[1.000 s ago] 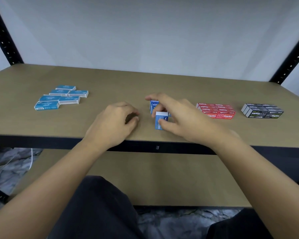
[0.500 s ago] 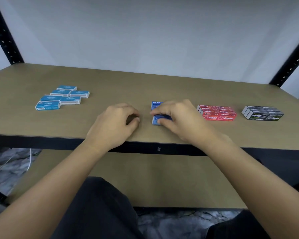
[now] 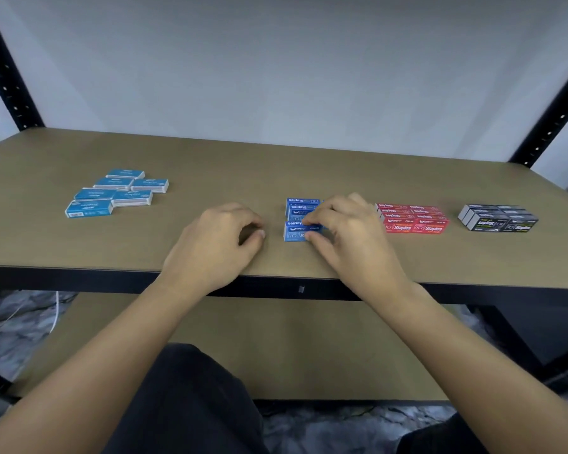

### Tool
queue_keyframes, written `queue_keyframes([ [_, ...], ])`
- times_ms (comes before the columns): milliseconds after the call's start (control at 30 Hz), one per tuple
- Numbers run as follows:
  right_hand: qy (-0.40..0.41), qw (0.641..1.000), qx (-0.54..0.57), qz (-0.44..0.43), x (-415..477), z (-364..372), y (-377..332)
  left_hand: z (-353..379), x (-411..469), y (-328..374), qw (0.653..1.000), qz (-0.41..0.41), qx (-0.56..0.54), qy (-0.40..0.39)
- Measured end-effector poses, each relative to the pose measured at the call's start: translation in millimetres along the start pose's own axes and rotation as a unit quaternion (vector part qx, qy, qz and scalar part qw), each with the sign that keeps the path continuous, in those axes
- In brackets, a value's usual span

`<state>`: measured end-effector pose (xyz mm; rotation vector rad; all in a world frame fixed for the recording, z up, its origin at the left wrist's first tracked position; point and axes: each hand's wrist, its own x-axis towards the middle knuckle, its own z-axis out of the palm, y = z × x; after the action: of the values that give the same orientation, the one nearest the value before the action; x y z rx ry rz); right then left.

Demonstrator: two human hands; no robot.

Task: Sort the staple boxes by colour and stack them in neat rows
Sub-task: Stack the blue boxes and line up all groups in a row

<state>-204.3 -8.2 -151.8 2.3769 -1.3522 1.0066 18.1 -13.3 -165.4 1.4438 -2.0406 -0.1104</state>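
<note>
Blue cardboard staple box [image 3: 297,231] at frame centre lies long-axis left-right, pinched by the right hand [image 3: 348,237]; the left hand [image 3: 217,244], curled and empty, rests just beside.

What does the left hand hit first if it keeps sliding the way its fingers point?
The left hand is loosely curled on the table, fingers pointing to the person's right. Going straight on, it would probably meet the front dark blue staple box that the right hand is gripping. The gap between looks free.
</note>
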Motion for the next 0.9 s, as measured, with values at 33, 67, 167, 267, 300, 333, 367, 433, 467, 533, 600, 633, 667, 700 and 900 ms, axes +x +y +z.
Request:
queue_keyframes([
  [33,0.001,1.000,-0.016,0.005,2,1,-1,0,0,0,1.000,0.001,0.000,0.000],
  [67,0.002,0.999,-0.031,0.012,5,3,-2,0,0,0,1.000,0.000,0.000,0.000],
  [167,0.010,0.998,-0.064,0.018,9,5,-1,-1,0,0,1.000,-0.001,-0.001,0.000],
  [267,0.015,0.996,-0.081,0.024,12,8,1,-1,0,1,1.000,-0.001,0.000,0.002],
  [300,0.017,0.996,-0.086,0.026,12,9,1,-1,0,2,1.000,-0.002,0.001,0.001],
  [333,0.018,0.995,-0.092,0.026,13,9,1,-1,0,2,1.000,-0.002,0.001,0.000],
  [367,0.020,0.995,-0.099,0.026,14,10,2,-1,0,2,1.000,-0.001,0.002,0.000],
  [433,0.023,0.993,-0.110,0.028,15,11,1,-2,-1,3,1.000,0.000,0.002,0.003],
  [467,0.022,0.993,-0.113,0.031,15,12,1,-2,-1,4,1.000,0.001,0.003,0.005],
  [533,0.022,0.992,-0.116,0.036,16,13,1,-3,-1,5,1.000,0.000,0.006,0.006],
  [600,0.024,0.992,-0.117,0.037,17,13,0,-3,-1,5,1.000,0.000,0.007,0.004],
  [633,0.025,0.992,-0.115,0.036,17,14,0,-3,-1,5,1.000,0.000,0.005,0.004],
  [667,0.025,0.993,-0.114,0.035,17,14,0,-3,-1,5,1.000,0.000,0.004,0.004],
  [700,0.025,0.993,-0.113,0.034,17,15,0,-4,-1,5,1.000,0.000,0.005,0.004],
  [900,0.027,0.996,-0.072,0.040,15,12,2,-4,-1,5,1.000,0.001,0.005,0.001],
])
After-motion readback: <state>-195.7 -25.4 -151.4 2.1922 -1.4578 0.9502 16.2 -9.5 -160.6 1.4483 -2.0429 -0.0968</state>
